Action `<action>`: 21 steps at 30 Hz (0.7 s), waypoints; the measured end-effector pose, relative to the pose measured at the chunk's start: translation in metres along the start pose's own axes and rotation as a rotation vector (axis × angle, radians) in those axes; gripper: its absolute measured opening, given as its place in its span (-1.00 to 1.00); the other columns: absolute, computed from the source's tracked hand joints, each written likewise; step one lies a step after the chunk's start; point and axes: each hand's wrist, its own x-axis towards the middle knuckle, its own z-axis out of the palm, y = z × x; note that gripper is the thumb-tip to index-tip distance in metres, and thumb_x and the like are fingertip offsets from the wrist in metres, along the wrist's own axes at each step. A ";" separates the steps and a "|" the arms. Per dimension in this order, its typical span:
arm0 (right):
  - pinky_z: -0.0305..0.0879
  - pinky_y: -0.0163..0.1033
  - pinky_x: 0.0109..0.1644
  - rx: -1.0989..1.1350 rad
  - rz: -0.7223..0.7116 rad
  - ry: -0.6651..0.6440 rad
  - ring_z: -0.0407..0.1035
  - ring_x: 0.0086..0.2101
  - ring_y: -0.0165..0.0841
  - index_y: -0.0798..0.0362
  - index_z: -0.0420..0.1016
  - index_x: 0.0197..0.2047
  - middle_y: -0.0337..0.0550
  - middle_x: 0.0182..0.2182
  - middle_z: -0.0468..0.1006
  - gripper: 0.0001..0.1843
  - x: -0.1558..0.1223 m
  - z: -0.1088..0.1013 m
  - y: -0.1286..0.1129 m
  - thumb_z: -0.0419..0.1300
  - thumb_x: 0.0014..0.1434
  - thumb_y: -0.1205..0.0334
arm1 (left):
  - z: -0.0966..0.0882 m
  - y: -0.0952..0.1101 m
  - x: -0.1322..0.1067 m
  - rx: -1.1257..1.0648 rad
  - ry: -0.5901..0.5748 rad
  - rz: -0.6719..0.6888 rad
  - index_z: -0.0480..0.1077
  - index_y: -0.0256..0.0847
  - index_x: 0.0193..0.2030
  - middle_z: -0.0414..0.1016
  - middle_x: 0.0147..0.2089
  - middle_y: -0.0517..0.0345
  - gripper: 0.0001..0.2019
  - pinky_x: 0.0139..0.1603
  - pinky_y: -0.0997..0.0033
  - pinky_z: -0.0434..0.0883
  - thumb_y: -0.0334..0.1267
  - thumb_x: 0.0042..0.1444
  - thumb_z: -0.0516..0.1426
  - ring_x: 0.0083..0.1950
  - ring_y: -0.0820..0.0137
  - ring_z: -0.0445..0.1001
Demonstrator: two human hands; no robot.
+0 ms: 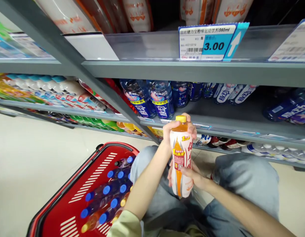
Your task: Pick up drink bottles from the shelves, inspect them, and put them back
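Observation:
I hold an orange drink bottle point(181, 158) upright in front of me; it has a yellow cap and a white and orange label. My left hand point(173, 128) wraps round its neck just under the cap. My right hand point(190, 174) grips its lower part from behind. The bottle hangs over my knees, just below the middle shelf's edge point(216, 126). A red shopping basket point(75, 194) stands on the floor at my left and holds several bottles with blue caps point(113, 191).
Grey shelves fill the view ahead. Blue drink bottles point(157, 98) stand on the middle shelf, with white ones point(224, 92) behind. A price tag point(208, 41) reads 3.00 on the upper shelf rail. Pale floor point(31, 158) lies at the left.

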 end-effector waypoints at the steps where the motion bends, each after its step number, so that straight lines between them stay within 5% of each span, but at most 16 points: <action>1: 0.47 -0.14 -0.34 0.002 0.000 0.002 0.57 -0.40 -0.22 0.05 0.38 -0.02 -0.09 -0.31 0.62 -0.51 0.000 -0.001 0.001 0.28 0.18 -0.15 | 0.000 0.000 0.000 0.009 0.009 -0.010 0.30 -0.20 -0.26 0.37 -0.52 0.21 -0.68 -0.45 0.37 0.38 -0.06 -0.07 0.21 -0.46 0.33 0.45; 9: 0.50 -0.09 -0.32 0.027 0.032 0.030 0.59 -0.40 -0.17 0.09 0.37 0.00 -0.01 -0.30 0.65 -0.49 -0.005 -0.005 -0.001 0.22 0.22 -0.17 | 0.000 -0.002 0.003 0.038 0.092 0.018 0.34 -0.21 -0.23 0.44 -0.46 0.17 -0.72 -0.43 0.39 0.41 -0.10 -0.03 0.20 -0.42 0.30 0.52; 18: 0.53 -0.06 -0.35 -0.147 0.047 0.498 0.58 -0.43 -0.11 0.08 0.44 -0.09 -0.03 -0.39 0.66 -0.43 -0.008 -0.010 -0.003 0.31 0.08 -0.24 | -0.003 -0.016 0.007 0.169 0.128 -0.022 0.37 -0.27 -0.26 0.56 -0.43 0.07 -0.70 -0.30 0.23 0.50 -0.23 -0.10 0.33 -0.40 0.22 0.59; 21: 0.53 -0.04 -0.32 -0.225 0.021 0.546 0.57 -0.42 -0.10 0.05 0.49 -0.16 -0.03 -0.40 0.66 -0.51 -0.007 -0.014 -0.004 0.32 0.08 -0.21 | -0.004 -0.019 0.007 0.168 0.094 -0.017 0.37 -0.26 -0.25 0.56 -0.42 0.08 -0.68 -0.29 0.23 0.50 -0.22 -0.10 0.34 -0.38 0.22 0.60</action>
